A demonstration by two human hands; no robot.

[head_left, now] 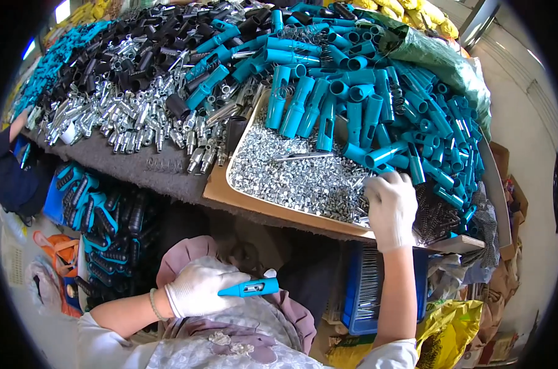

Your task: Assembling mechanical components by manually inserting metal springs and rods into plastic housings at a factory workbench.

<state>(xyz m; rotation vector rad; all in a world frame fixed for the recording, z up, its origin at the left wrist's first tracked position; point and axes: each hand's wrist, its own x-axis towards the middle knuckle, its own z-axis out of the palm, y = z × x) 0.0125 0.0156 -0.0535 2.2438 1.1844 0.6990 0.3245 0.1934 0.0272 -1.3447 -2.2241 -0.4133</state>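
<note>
My left hand (pixel 196 289), in a white glove, is closed round a teal plastic tube (pixel 260 287) held in front of my body. A metal part shows inside the tube's slot. At the right end of a white-rimmed tray (pixel 231 165), my right hand (pixel 392 206), also gloved, has its fingers curled down among small metal pieces (pixel 291 178). What its fingertips hold, if anything, is hidden. Just right of that hand lie dark coil springs (pixel 435 215). Teal tubes (pixel 352 123) are heaped behind the tray, some resting over its far edge.
Silver metal fittings (pixel 146 120) and black tubes (pixel 150 46) cover the grey bench (pixel 106 160) to the left. Below the bench stands a blue bin (pixel 354 307) of metal rods. At far left, another person's hand (pixel 19 122) reaches toward the pile. A yellow bag (pixel 451 329) sits lower right.
</note>
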